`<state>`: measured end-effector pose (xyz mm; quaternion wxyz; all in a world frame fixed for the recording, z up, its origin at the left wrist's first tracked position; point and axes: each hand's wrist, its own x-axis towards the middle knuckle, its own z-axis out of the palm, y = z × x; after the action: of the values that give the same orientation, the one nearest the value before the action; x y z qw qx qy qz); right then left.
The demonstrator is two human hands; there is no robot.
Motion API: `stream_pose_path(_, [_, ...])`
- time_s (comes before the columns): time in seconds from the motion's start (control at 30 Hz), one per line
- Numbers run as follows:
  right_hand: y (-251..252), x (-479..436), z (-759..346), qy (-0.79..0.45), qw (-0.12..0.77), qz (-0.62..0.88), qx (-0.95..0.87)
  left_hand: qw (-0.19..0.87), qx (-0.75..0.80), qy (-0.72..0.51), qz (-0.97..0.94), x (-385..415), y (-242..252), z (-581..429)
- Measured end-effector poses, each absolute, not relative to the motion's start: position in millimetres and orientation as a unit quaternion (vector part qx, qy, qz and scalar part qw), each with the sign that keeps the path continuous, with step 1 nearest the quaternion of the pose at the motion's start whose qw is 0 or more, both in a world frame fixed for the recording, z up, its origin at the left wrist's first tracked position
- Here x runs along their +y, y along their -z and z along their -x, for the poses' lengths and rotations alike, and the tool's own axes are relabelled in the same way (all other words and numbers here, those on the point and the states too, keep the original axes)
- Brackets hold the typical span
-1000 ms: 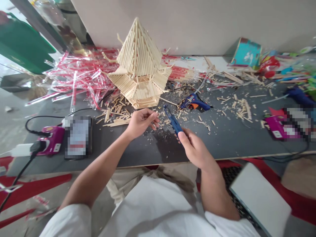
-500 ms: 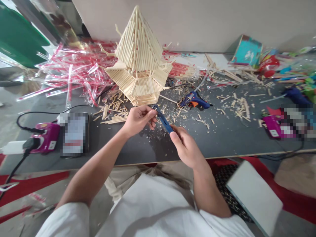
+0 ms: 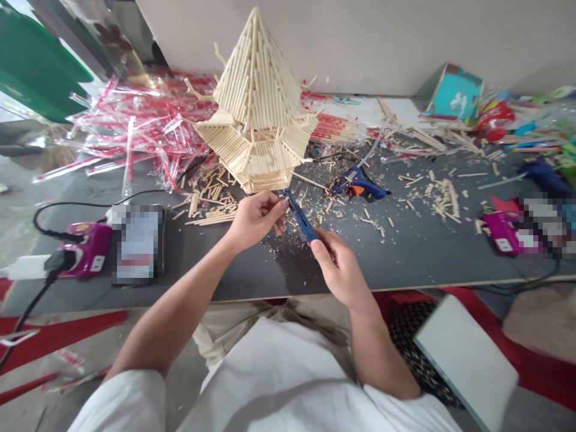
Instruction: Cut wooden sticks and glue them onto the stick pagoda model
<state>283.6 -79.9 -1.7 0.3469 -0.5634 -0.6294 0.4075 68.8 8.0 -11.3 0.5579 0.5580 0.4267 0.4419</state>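
My right hand (image 3: 339, 264) is closed around the lower end of a blue utility knife (image 3: 302, 219), a flat tool with a slot along its body, which slants up and left. Beside the knife's upper tip, my left hand (image 3: 258, 219) is pinched, thumb against fingers; what they hold, if anything, is too small to make out. Just behind both hands stands a model pavilion (image 3: 256, 78) built of pale wooden sticks, with a tall pointed roof over a wider flared lower roof. Cut stick pieces (image 3: 213, 201) lie left of the model, near my left hand.
A blue glue gun (image 3: 360, 182) lies right of the model, among stick scraps (image 3: 445, 201). Red-and-clear plastic wrappers (image 3: 135, 129) heap up at the back left. At left sit a phone (image 3: 138, 246) and a purple power strip (image 3: 87, 249) with cables; another purple strip (image 3: 506, 233) is at right.
The knife's upper end has tilted slightly away from my left fingertips, leaving a small gap. The whole view has shifted slightly; both hands otherwise keep their places.
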Motion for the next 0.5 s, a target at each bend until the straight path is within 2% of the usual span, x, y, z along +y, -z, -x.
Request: stream_pose_path(0.5, [8.8,-79.2,-280.6,-0.384,0.357,0.563,-0.638,0.483,0.458,-0.437,-0.605,7.0,17.0,-68.5])
